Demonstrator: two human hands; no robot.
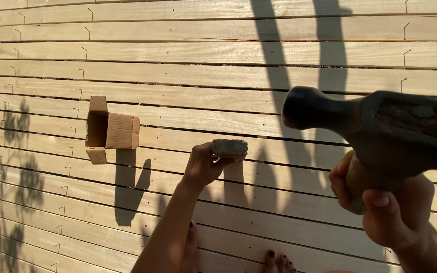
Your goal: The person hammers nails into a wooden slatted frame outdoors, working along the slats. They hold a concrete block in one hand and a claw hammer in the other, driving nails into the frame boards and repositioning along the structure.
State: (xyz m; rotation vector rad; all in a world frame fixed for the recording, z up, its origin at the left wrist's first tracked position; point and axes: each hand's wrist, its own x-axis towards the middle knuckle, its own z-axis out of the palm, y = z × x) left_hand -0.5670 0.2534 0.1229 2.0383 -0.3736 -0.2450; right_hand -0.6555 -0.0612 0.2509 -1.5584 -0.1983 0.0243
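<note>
1. A small rough block (230, 148), grey-brown and roughly rectangular, is seen pinched against the pale plank deck (228, 76), near the middle of the view. Its long axis is laid along the planks, left to right.
2. The block is gripped at its left end by the left hand (203, 164); thumb and fingers are closed around it, the forearm reaching up from below. What lies under the block cannot be told.
3. A hammer (380, 129), dark-headed, is held raised at the right of the view and close to the camera. Its striking face is turned left, toward the block, which lies to the left of it and lower in the view.
4. The right hand (385, 202) is clenched around the hammer handle just beneath the head; the fingers are fully wrapped. The left hand is at the block; the right is kept well apart from it.
5. An open cardboard box (110, 130) is noted on the deck to the left of the block, apart from both hands. Its contents are not visible.
6. Rows of part-driven nails (84, 52) are seen standing along the planks at the left.
7. Bare toes (278, 261) are visible at the lower edge.
</note>
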